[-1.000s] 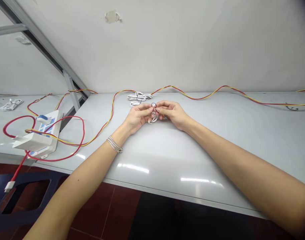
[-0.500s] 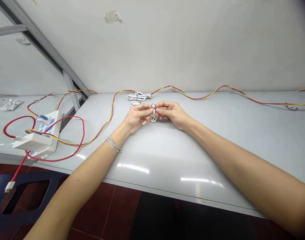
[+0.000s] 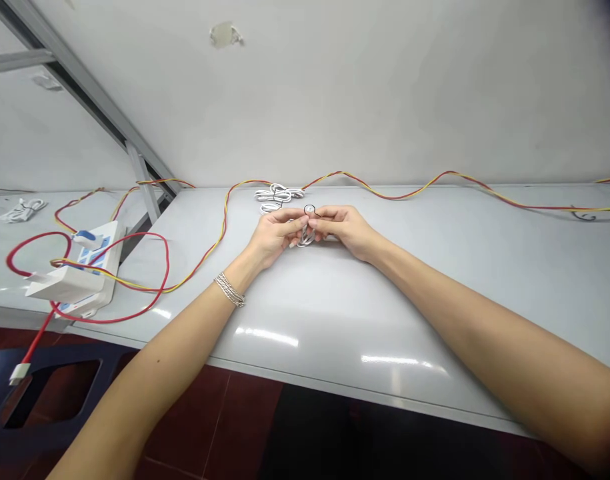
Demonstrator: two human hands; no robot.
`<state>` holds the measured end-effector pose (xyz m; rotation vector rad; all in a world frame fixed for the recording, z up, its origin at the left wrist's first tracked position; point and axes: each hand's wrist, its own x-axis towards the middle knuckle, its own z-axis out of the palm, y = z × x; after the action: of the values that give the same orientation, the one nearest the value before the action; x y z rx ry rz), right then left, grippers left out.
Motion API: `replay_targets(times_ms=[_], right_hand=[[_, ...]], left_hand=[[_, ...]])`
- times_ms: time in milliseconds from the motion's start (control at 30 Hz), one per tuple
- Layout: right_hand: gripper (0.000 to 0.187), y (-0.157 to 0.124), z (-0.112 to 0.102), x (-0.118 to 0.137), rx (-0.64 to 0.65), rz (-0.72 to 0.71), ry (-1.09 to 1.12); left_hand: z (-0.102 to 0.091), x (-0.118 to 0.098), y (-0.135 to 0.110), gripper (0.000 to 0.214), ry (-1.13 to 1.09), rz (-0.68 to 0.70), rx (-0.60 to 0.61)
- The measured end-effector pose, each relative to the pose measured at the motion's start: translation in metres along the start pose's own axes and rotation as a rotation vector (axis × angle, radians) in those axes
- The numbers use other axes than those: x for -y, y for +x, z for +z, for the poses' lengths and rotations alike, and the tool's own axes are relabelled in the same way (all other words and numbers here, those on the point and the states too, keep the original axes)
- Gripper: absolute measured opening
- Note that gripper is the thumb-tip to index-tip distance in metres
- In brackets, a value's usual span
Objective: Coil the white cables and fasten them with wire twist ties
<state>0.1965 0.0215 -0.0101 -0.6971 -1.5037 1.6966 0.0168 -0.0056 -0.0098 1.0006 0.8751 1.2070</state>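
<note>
My left hand [image 3: 276, 235] and my right hand [image 3: 343, 230] meet at the middle of the white table, their fingertips pinching a small coiled white cable [image 3: 305, 236]. A thin black elastic loop [image 3: 309, 210] stands at the top of the coil, held between the fingertips of both hands. Just behind my hands lies a second bundled white cable [image 3: 279, 195], tied with black and not touched. A silver chain bracelet [image 3: 229, 290] circles my left wrist.
A red-and-yellow twin wire [image 3: 385, 195] runs along the table's back edge and loops around a white power box [image 3: 69, 283] at left. A small white cable bundle [image 3: 22, 209] lies on the far-left table. A dark blue chair [image 3: 49, 380] stands below the front edge.
The black loop has shifted slightly upward and right at the coil's top. My hands have drawn a little closer, and the white coil looks narrower between them.
</note>
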Motion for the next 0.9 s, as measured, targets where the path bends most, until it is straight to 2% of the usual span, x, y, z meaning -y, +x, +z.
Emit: replay_targets(times_ms=[200, 400, 533, 700, 900], right_hand=[[0.024, 0.0, -0.002, 0.0, 0.022, 0.028, -0.029], [0.023, 0.002, -0.008, -0.001, 0.128, 0.041, -0.027], [0.022, 0.004, -0.012, -0.003, 0.187, 0.054, -0.022], [0.021, 0.003, -0.015, -0.003, 0.19, 0.067, -0.029], [0.022, 0.002, -0.014, -0.002, 0.211, 0.057, 0.002]], left_hand=[[-0.002, 0.001, 0.0, 0.027, 0.109, 0.085, 0.04], [-0.004, 0.006, 0.002, 0.031, 0.181, 0.19, 0.084], [-0.002, 0.008, 0.003, 0.034, 0.31, 0.289, 0.056], [-0.001, 0.011, 0.004, 0.026, 0.463, 0.479, -0.046], [0.0, 0.015, 0.002, 0.023, 0.67, 0.635, -0.043]])
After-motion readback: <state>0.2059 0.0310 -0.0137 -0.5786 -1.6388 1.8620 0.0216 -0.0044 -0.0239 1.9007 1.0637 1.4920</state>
